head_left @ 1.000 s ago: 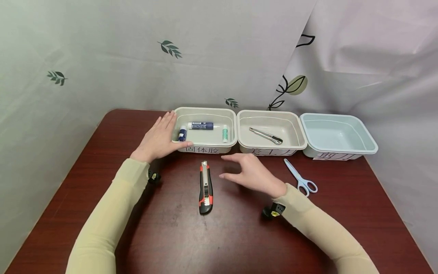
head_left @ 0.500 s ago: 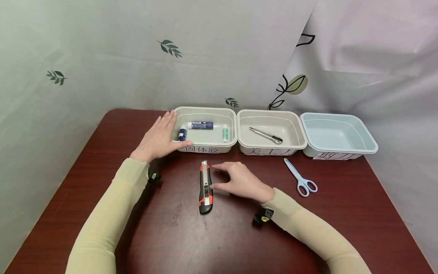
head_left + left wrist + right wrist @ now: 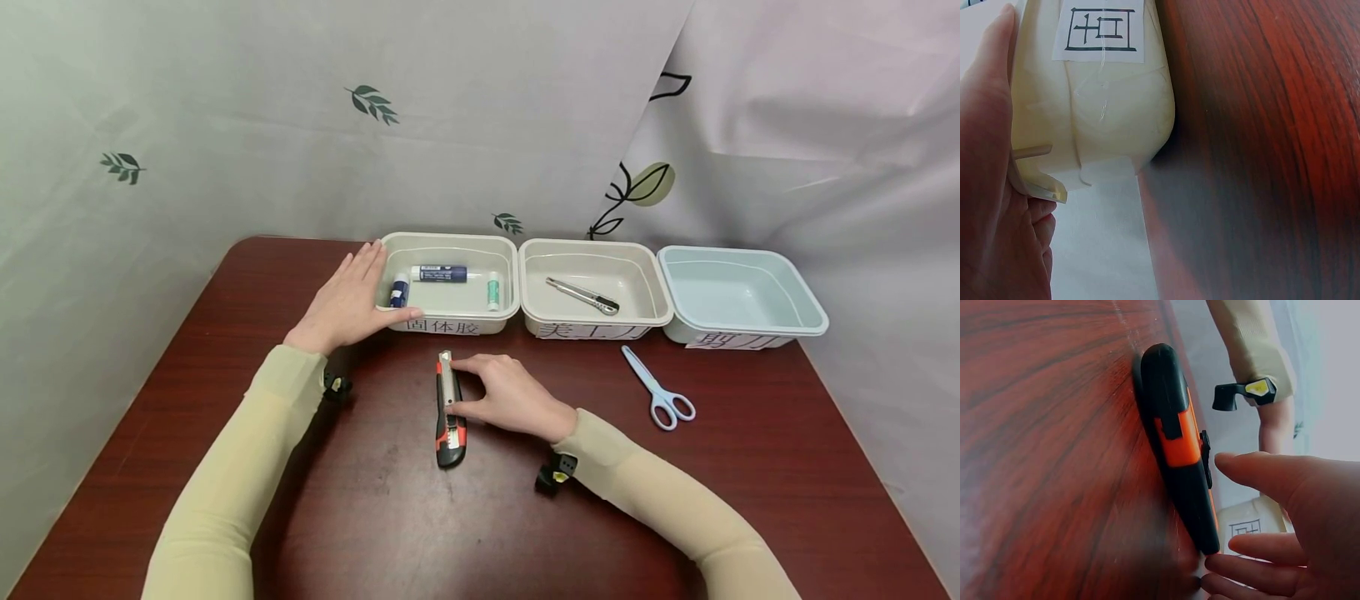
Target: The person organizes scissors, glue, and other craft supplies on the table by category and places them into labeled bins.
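A black and orange-red utility knife (image 3: 451, 433) lies on the table, handle end toward the person. My right hand (image 3: 517, 396) is over its blade end from the right, thumb and fingers spread apart. In the right wrist view the thumb (image 3: 1260, 472) is apart from the knife's slider (image 3: 1205, 459), and the fingertips are close to its front end; contact there is unclear. My left hand (image 3: 348, 300) rests with straight fingers on the corner of the left cream bin (image 3: 495, 323), thumb along the front rim. Two blue glue sticks (image 3: 442, 274) and a green one (image 3: 492, 293) lie in that bin.
A middle cream bin (image 3: 652, 319) holds a slim silver utility knife (image 3: 585, 297). At the right of the row stands a light blue bin (image 3: 810, 323). Light blue scissors (image 3: 656, 390) lie before them on the table (image 3: 390, 533). A patterned curtain (image 3: 262, 125) hangs behind.
My right hand has moved left from beside the utility knife to over its blade end. The knife's blade end has shifted very slightly left. My left hand has stayed on the bin.
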`<action>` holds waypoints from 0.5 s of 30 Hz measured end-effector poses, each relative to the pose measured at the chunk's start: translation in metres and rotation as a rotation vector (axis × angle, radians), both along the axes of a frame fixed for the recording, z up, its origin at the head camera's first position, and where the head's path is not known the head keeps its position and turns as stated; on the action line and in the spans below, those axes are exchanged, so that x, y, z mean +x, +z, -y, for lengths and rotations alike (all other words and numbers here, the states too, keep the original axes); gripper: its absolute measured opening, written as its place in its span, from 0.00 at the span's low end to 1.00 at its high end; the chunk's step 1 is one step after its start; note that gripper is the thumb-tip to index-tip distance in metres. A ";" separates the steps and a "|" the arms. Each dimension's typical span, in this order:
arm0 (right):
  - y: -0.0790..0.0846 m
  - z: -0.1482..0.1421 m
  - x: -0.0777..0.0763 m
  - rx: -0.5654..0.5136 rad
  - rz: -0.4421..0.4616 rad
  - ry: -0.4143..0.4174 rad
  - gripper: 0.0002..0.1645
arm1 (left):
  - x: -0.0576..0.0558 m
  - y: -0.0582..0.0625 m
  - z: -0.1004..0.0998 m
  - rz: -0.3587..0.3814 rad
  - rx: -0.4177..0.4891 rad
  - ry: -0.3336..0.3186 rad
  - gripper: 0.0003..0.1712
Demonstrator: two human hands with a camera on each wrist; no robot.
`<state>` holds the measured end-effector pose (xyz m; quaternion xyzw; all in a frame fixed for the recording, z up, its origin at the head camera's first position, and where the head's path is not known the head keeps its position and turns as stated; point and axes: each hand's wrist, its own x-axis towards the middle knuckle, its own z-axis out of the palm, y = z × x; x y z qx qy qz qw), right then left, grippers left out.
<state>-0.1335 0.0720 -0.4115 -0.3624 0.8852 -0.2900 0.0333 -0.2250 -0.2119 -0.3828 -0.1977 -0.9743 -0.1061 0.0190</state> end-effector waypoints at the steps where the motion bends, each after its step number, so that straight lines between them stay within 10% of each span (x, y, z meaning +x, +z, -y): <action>1: 0.000 0.002 0.000 0.003 0.002 -0.001 0.38 | 0.000 0.000 0.000 0.000 -0.001 0.000 0.70; 15: 0.001 0.026 0.009 0.099 -0.016 0.040 0.45 | 0.000 0.000 0.000 -0.017 0.002 -0.004 0.70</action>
